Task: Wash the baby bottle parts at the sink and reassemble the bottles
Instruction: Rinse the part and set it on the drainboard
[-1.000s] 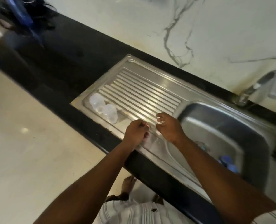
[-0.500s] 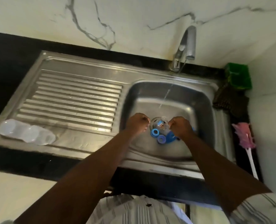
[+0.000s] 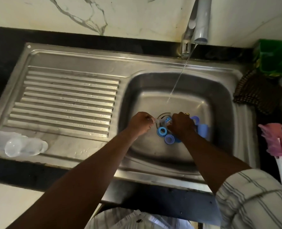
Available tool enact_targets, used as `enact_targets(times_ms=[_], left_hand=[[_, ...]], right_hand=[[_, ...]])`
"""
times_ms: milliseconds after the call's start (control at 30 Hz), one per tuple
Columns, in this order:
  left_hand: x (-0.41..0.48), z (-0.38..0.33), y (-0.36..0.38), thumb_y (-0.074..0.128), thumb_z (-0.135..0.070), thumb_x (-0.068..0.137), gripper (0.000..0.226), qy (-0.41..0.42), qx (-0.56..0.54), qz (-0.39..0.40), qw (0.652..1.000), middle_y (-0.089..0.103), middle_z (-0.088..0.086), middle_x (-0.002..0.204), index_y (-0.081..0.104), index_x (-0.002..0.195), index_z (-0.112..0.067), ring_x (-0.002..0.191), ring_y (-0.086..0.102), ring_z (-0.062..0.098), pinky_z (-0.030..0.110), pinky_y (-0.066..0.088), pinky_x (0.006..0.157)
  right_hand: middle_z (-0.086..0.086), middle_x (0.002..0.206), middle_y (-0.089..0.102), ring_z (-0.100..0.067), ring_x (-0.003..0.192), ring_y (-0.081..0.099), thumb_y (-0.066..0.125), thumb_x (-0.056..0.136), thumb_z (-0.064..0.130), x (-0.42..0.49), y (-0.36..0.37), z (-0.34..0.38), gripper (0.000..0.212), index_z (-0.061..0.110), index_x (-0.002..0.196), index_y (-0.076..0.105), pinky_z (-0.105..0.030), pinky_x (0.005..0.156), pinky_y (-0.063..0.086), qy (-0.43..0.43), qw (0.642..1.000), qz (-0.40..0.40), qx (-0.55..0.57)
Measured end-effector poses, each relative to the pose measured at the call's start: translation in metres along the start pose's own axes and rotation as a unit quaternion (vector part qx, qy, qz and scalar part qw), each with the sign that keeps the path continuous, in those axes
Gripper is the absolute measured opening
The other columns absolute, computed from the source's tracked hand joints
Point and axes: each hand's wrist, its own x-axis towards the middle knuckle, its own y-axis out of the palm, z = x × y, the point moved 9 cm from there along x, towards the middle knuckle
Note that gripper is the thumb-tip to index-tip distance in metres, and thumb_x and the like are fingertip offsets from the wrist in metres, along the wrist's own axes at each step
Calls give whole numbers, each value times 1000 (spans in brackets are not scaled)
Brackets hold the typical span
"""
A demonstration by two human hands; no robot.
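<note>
Both my hands are down in the steel sink basin near the drain. My left hand pinches a small clear part between its fingertips. My right hand curls round a clear baby bottle with a blue print. Blue screw rings and a blue cap lie on the basin floor beside my right hand. Clear plastic caps lie at the drainboard's near left corner.
The tap runs a thin stream into the basin behind my hands. A ribbed drainboard lies to the left. A green scrubber pack, a dark cloth and a pink bottle brush sit on the right.
My hands went from the drainboard into the basin and closed on parts there. My view swung right, over the sink. In the last half second my hands stay near the drain.
</note>
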Motion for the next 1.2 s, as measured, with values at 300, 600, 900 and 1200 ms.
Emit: enact_targets(times_ms=[300,600,900,1200], left_hand=[[0,-9,-5,60,-18,95,15,16,7,0,1000,72,12,93,71,102,-8,82,67,20,36,57,79],[-6,-12,-6,62,-16,93,8,13,-34,10,999,68,7,84,70,93,-13,74,63,17,28,50,63],[-15,-34,-6,59,-2,94,8,14,-124,28,992,59,14,86,64,95,-8,68,51,20,25,39,57],[-7,-117,-8,52,-25,105,13,72,-194,51,977,61,3,87,58,94,-23,73,56,15,29,47,68]], right_hand=[[-9,127,50,-30,118,53,69,87,33,0,8,12,42,19,124,57,-39,89,46,2,999,18,-42],[-8,120,54,-30,105,60,67,85,44,-18,-4,-10,44,15,117,56,-39,78,52,51,996,-14,67],[-4,103,64,-25,89,63,70,75,51,-48,-56,-17,48,18,107,57,-34,72,50,53,957,-111,263],[-1,108,67,-21,98,63,78,81,36,-52,-135,1,42,19,111,55,-37,85,51,9,889,-166,427]])
